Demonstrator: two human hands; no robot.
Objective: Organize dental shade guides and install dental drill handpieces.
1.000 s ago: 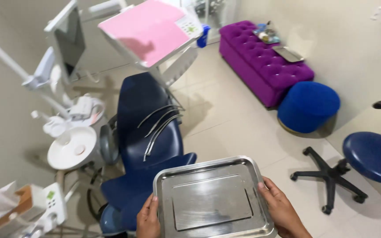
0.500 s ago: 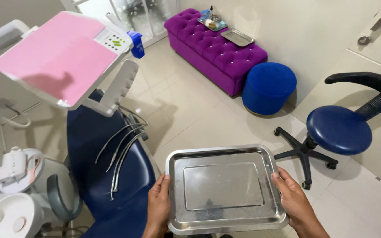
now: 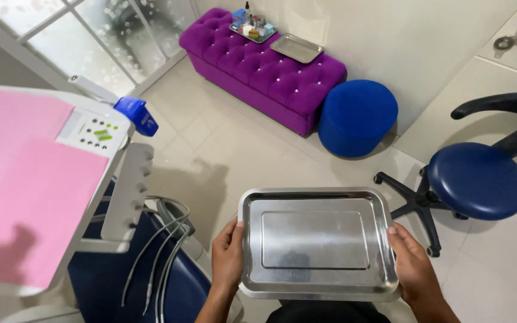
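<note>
I hold an empty rectangular steel tray (image 3: 316, 202) level in front of me, above the floor. My left hand (image 3: 227, 255) grips its left rim and my right hand (image 3: 412, 265) grips its right rim. To the left stands a dental unit table covered with a pink sheet (image 3: 28, 179), with a small control panel (image 3: 96, 131) on it. Grey hoses (image 3: 163, 245) hang from its instrument holder over a dark blue dental chair (image 3: 109, 281).
A purple tufted bench (image 3: 258, 66) stands by the far wall, carrying a second steel tray (image 3: 296, 48) and a tray of small bottles (image 3: 252, 25). A round blue pouf (image 3: 357, 116) sits beside it. A blue swivel stool (image 3: 477, 179) stands on the right.
My view has swung right and forward: the dental table slid to the left and the bench, pouf and stool came closer. Both hands keep holding the tray.
</note>
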